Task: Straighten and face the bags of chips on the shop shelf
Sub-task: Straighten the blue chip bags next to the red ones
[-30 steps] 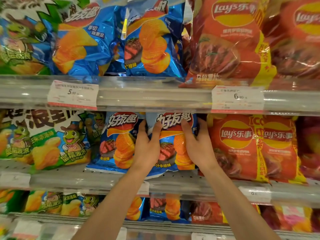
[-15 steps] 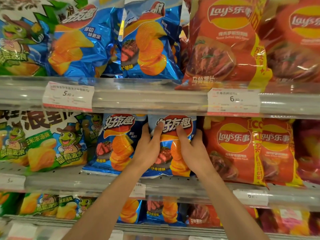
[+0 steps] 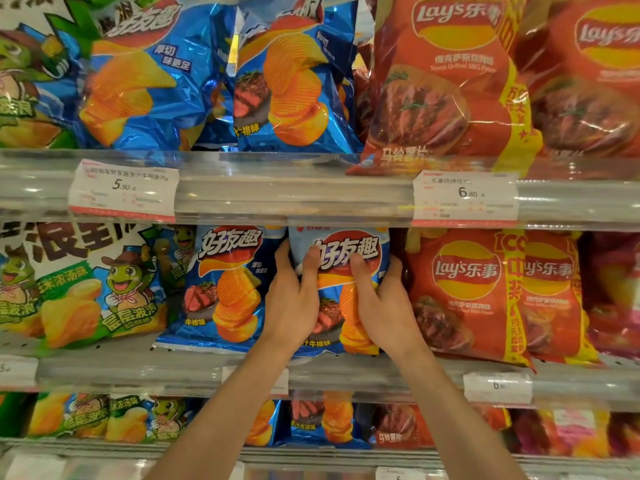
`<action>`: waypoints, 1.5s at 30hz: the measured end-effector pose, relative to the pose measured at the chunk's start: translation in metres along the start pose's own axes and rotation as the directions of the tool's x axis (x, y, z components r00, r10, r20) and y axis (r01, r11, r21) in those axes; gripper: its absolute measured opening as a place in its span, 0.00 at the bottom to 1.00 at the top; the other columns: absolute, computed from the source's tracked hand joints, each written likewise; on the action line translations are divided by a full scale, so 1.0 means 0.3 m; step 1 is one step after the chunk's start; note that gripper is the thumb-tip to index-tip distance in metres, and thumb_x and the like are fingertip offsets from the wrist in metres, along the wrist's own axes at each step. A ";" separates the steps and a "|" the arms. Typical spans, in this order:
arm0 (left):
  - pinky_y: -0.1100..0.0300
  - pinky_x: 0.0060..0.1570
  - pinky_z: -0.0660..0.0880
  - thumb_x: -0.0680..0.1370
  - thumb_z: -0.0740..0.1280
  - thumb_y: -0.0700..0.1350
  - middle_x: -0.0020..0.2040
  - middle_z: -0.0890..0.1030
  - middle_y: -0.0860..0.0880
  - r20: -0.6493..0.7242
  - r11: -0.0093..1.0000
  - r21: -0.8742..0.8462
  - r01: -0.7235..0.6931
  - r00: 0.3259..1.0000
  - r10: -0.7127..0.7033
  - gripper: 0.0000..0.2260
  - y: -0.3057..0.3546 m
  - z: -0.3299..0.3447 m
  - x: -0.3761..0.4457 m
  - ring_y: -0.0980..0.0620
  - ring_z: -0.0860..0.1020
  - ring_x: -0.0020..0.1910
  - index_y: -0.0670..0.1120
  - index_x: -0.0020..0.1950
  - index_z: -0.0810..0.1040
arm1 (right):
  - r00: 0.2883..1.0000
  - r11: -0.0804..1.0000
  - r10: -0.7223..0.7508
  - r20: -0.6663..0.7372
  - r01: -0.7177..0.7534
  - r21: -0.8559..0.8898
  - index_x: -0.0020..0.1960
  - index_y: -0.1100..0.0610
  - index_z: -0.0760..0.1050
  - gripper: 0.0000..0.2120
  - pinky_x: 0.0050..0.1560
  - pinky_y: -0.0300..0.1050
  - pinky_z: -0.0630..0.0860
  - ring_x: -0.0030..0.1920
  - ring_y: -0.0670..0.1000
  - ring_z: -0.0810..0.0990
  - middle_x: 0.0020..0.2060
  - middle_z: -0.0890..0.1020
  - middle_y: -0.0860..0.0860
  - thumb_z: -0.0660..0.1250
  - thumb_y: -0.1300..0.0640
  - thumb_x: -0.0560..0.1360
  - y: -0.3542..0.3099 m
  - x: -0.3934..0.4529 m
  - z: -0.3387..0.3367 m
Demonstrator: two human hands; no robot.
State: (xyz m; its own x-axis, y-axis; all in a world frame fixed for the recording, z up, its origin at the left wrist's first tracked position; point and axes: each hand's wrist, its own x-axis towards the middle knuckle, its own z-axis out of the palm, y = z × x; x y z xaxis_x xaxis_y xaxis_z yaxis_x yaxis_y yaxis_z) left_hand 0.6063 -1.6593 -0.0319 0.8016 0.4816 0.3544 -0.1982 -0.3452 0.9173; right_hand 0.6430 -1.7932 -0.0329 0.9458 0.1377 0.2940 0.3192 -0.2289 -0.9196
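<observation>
Both hands have closed in on the blue chip bag [image 3: 341, 271]: left hand [image 3: 294, 299] and right hand [image 3: 379, 303] grip its sides between them, standing it squarer on the middle shelf [image 3: 138, 370], nearly faced

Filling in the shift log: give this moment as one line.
step: facing chips | left hand: grips blue bag | right hand: grips same bag | shelf: middle | bag: upright, front out

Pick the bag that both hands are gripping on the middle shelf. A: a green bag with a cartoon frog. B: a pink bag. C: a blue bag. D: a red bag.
C: the left hand and right hand grip the sides of a blue bag on the middle shelf, thumbs on its front.
</observation>
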 end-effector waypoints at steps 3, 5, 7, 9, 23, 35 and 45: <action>0.54 0.57 0.77 0.81 0.56 0.64 0.65 0.79 0.53 0.018 1.000 0.009 0.005 1.000 -0.005 0.31 0.004 -0.003 -0.003 0.53 0.80 0.58 0.56 0.81 0.52 | 0.999 0.999 0.037 0.029 -0.036 -0.016 0.71 0.48 0.63 0.33 0.65 0.52 0.74 0.64 0.51 0.78 0.64 0.79 0.46 0.59 0.29 0.75 0.000 0.006 -0.002; 0.55 0.61 0.76 0.79 0.56 0.66 0.71 0.74 0.54 0.056 1.000 -0.020 -0.021 0.998 0.022 0.33 -0.002 -0.014 -0.023 0.55 0.77 0.63 0.61 0.80 0.47 | 0.999 1.000 0.002 0.050 -0.001 -0.012 0.74 0.45 0.61 0.35 0.68 0.52 0.73 0.66 0.48 0.76 0.66 0.77 0.42 0.59 0.27 0.73 -0.002 -0.011 -0.014; 0.63 0.61 0.74 0.78 0.57 0.68 0.77 0.67 0.57 0.105 0.997 0.012 -0.077 0.992 0.076 0.34 -0.009 -0.029 -0.045 0.66 0.73 0.64 0.67 0.79 0.44 | 0.997 0.997 -0.075 0.025 0.076 -0.033 0.78 0.43 0.56 0.37 0.70 0.50 0.71 0.70 0.44 0.72 0.71 0.72 0.41 0.59 0.28 0.74 -0.005 -0.033 -0.034; 0.74 0.52 0.68 0.78 0.57 0.67 0.77 0.62 0.60 0.158 0.986 0.106 -0.130 0.981 0.112 0.34 -0.012 -0.040 -0.059 0.79 0.69 0.56 0.69 0.78 0.40 | 0.987 0.985 -0.159 -0.007 0.158 -0.061 0.80 0.41 0.49 0.37 0.71 0.45 0.67 0.72 0.40 0.67 0.75 0.66 0.41 0.59 0.31 0.77 -0.005 -0.047 -0.050; 0.52 0.59 0.71 0.81 0.51 0.65 0.76 0.64 0.49 0.188 0.958 0.243 -0.150 0.976 0.105 0.28 -0.003 -0.025 -0.068 0.49 0.73 0.67 0.71 0.77 0.40 | 0.975 0.916 -0.206 0.086 0.223 -0.333 0.81 0.43 0.40 0.36 0.63 0.51 0.72 0.72 0.54 0.70 0.77 0.63 0.50 0.54 0.36 0.81 0.027 -0.053 -0.045; 0.68 0.58 0.75 0.80 0.66 0.50 0.65 0.77 0.60 0.150 0.995 0.074 -0.066 0.987 0.054 0.21 0.007 -0.214 -0.169 0.64 0.77 0.60 0.55 0.73 0.70 | 0.967 0.952 -0.243 -0.076 0.223 -0.211 0.71 0.49 0.71 0.22 0.63 0.50 0.77 0.62 0.46 0.77 0.64 0.75 0.46 0.68 0.46 0.79 0.009 -0.140 -0.123; 0.44 0.55 0.79 0.82 0.65 0.48 0.49 0.84 0.55 0.076 0.999 0.008 -0.034 0.997 0.033 0.06 -0.079 -0.365 -0.255 0.54 0.82 0.51 0.54 0.57 0.80 | 0.987 0.986 -0.105 -0.119 0.088 -0.141 0.50 0.45 0.80 0.03 0.39 0.32 0.74 0.41 0.41 0.81 0.39 0.83 0.42 0.67 0.49 0.79 0.027 -0.319 -0.110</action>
State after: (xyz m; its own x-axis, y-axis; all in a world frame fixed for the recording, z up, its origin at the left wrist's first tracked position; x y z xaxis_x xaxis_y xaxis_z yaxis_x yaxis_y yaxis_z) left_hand 0.4879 -1.5997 -0.0609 0.8350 0.4077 0.3696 -0.2207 -0.3672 0.9036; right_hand 0.5571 -1.8401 -0.0598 0.9073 0.0456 0.4181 0.4065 -0.3495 -0.8442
